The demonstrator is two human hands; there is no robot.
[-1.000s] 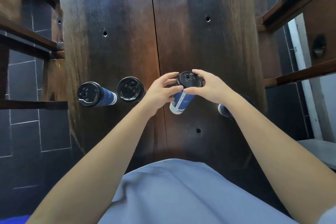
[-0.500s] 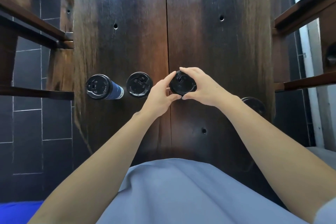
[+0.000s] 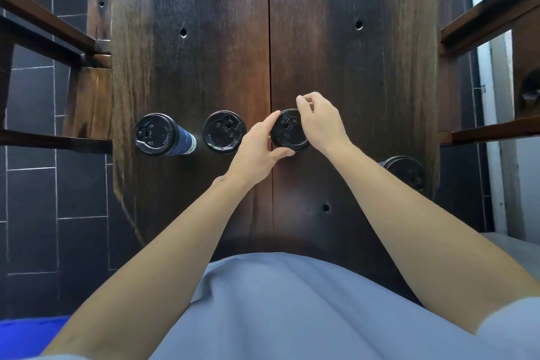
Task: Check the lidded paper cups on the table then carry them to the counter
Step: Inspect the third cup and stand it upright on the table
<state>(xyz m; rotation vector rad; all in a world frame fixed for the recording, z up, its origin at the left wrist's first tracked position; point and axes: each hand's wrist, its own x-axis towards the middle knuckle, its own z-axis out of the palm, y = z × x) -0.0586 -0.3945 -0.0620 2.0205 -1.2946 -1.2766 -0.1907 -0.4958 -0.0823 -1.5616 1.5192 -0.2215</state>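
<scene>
Head view: checking the third cup (image 3: 289,131), standing near the table (image 3: 365,90) centre seam, toward the near edge; left hand (image 3: 257,149) gripping its lid rim between thumb and fingers; right hand (image 3: 320,123) hovering over the lid, fingers curled, holding nothing; two cups (image 3: 156,134) (image 3: 223,131) waiting toward the left edge, a fourth (image 3: 404,171) by the right edge; probably needing a release next, then the fourth cup's check.

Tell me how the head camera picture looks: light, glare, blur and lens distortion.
Head view: a warm orange sheen runs along the dark wooden table beside its centre seam; daylight brightens the right edge; the upper left corner is smeared with motion blur; the wide lens splays the far-left cup outward so its blue side shows, while the held cup appears lid-on.
</scene>
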